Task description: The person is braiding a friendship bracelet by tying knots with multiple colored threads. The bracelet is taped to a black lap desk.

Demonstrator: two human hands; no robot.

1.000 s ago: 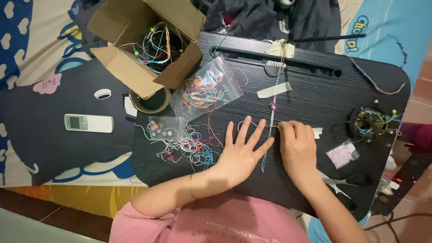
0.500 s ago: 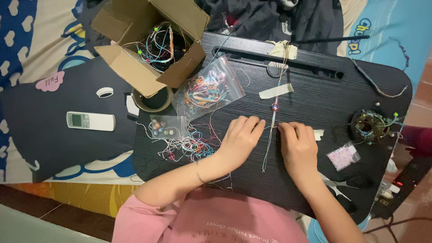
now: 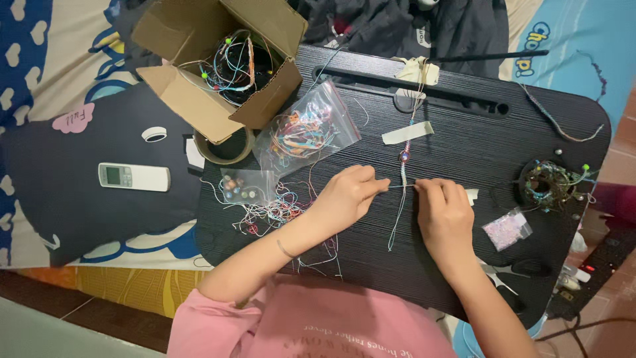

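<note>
Head view: we find the left hand [image 3: 344, 195] and right hand [image 3: 442, 212] each pinched shut on the taped braided cord [image 3: 402, 179], which lies mid black tabletop [image 3: 477, 139]. Loose threads [image 3: 271, 212] lie just left.

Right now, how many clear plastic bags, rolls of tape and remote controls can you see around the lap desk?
Clear plastic bags: 3 (threads, beads, pink bits)
Brown tape rolls: 1
White remote controls: 1
Total: 5
</note>
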